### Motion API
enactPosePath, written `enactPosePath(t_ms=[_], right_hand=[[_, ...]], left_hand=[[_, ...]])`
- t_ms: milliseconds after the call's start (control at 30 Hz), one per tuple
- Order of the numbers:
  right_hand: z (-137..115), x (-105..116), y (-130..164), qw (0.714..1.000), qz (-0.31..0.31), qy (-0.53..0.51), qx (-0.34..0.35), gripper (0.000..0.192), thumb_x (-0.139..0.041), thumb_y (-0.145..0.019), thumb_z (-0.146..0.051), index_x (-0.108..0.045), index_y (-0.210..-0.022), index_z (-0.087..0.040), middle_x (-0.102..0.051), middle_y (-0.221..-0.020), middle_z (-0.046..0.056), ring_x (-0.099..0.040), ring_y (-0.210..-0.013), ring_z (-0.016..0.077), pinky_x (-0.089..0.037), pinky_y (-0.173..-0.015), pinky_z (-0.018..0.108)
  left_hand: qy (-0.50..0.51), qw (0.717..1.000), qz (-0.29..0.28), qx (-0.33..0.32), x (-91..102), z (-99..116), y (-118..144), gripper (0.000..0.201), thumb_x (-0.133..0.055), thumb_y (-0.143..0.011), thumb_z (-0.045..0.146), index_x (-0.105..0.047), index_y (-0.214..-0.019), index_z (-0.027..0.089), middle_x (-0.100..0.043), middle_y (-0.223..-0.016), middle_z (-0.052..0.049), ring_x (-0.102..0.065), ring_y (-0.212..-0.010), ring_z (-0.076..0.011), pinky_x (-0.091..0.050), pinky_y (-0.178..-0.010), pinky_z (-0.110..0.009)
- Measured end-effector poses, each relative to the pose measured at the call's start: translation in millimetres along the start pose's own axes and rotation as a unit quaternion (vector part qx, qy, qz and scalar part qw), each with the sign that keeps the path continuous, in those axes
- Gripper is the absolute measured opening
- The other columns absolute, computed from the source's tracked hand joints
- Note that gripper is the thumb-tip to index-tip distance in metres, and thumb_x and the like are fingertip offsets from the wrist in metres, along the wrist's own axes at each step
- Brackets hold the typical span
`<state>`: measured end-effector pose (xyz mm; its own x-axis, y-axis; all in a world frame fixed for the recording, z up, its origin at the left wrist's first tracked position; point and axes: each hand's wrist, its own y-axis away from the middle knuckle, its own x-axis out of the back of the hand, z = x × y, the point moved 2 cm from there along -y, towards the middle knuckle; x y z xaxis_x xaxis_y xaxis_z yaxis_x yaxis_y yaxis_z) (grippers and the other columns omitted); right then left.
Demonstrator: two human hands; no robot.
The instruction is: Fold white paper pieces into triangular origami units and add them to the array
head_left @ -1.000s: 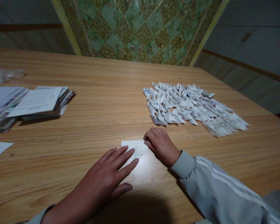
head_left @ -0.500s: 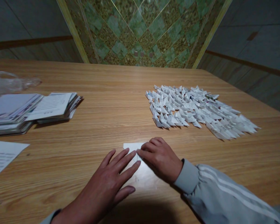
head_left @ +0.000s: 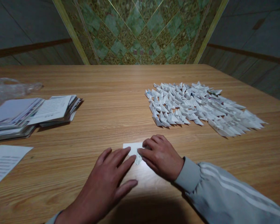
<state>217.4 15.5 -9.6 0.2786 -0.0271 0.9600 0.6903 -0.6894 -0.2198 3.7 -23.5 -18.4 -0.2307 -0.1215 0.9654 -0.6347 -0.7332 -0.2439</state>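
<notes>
Wooden table point(head_left: 121, 93): broad surface, its near middle bare apart from the work in hand. The far edge meets a green tiled wall panel point(head_left: 140, 34).

Pile of folded paper pieces point(head_left: 200, 107): spread at right of centre, far of the hands and well apart from them. Stacks of printed sheets point(head_left: 32, 113) lie at left, with crumpled clear plastic point(head_left: 11, 88) beyond them. A loose printed sheet point(head_left: 4, 161) lies at the near left edge.

Left hand point(head_left: 105, 183): palm down, fingers extended flat and slightly spread, fingertips resting on the near left part of the small paper slip point(head_left: 132, 149). It grips nothing; it presses.

Right hand point(head_left: 162, 157): in a grey striped sleeve point(head_left: 224, 193), fingers curled under, fingertips point(head_left: 142, 152) bearing on the slip's right end. Whether a fold is pinched beneath them cannot be told.

Slip: lies flat on the table between the two sets of fingertips, just far of the left hand and left of the right. Long axis appears to run left to right; a folded point shows at its near right corner. Both hands touch it. Open table lies to the far side and to the left.
</notes>
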Motion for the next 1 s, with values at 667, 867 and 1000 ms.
enactPosePath(t_ms=[667,867,1000], right_hand=[[6.3,2.9,-0.8,0.985,-0.005,-0.065,-0.158,0.029,-0.078,-0.083,-0.033,-0.065,-0.104,-0.017,-0.064,-0.098,0.007,-0.055,-0.096,0.0251,-0.038,-0.084,0.038],[4.3,2.3,0.4,0.982,-0.007,-0.085,-0.166,0.024,-0.079,-0.084,-0.030,-0.064,-0.098,-0.017,-0.064,-0.095,0.005,-0.054,-0.093,0.0242,-0.035,-0.081,0.036],[3.9,2.5,0.6,0.983,0.000,-0.092,-0.158,0.023,-0.079,-0.083,-0.028,-0.062,-0.095,-0.018,-0.062,-0.096,0.005,-0.053,-0.093,0.0238,-0.035,-0.080,0.035]], left_hand=[[0.182,0.981,0.011,0.062,-12.6,-14.8,-34.1,0.025,-0.062,-0.094,0.036,-0.058,-0.115,0.023,-0.062,-0.099,-0.005,-0.056,-0.092,-0.0242,-0.043,-0.079,-0.038],[0.195,0.979,0.011,0.065,-11.4,-14.7,-34.6,0.019,-0.065,-0.092,0.035,-0.060,-0.104,0.021,-0.060,-0.094,-0.004,-0.054,-0.089,-0.0236,-0.041,-0.075,-0.036],[0.218,0.974,0.008,0.063,-10.2,-13.2,-34.9,0.016,-0.064,-0.093,0.034,-0.057,-0.097,0.021,-0.060,-0.094,-0.004,-0.054,-0.090,-0.0233,-0.041,-0.077,-0.036]])
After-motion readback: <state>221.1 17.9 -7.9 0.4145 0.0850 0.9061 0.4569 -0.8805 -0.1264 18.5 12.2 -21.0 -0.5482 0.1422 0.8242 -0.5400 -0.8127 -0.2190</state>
